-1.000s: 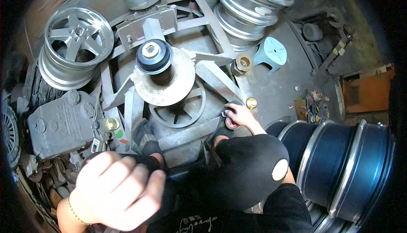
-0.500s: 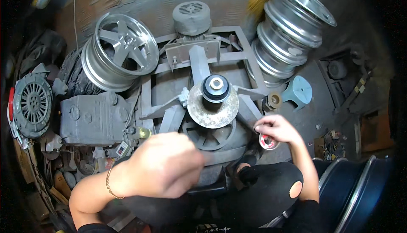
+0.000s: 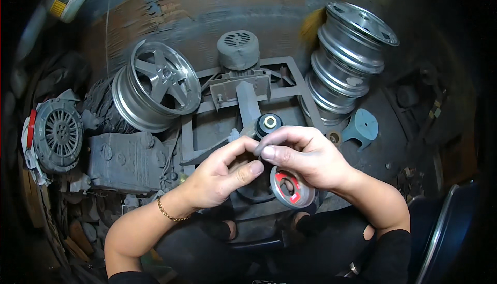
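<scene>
In front of my chest, my left hand [image 3: 220, 173] and my right hand [image 3: 305, 160] meet at the fingertips. The left fingers are curled, with the thumb drawn in below the index finger; whatever lies at the tips is too small to make out. Below my right palm hangs a flat grey roll [image 3: 279, 196], like a roll of tape, with a red label inside its ring; the right fingers hold it. Just behind the hands stands a black spindle end with a hex nut [image 3: 269, 122], part of a grey motor-driven machine. My hands hide the disc around it.
The grey motor [image 3: 238, 50] sits on the machine's metal frame [image 3: 297, 74]. Left of it leans a five-spoke wheel rim [image 3: 165, 79], with a grey tank [image 3: 127, 162] below. At right are stacked rims [image 3: 339, 69] and a light-blue stool [image 3: 361, 129].
My right hand has brought the roll inward from beside the machine to the middle. My left hand, closed and blurred earlier, has come to meet its fingertips. The view has tilted up slightly.
</scene>
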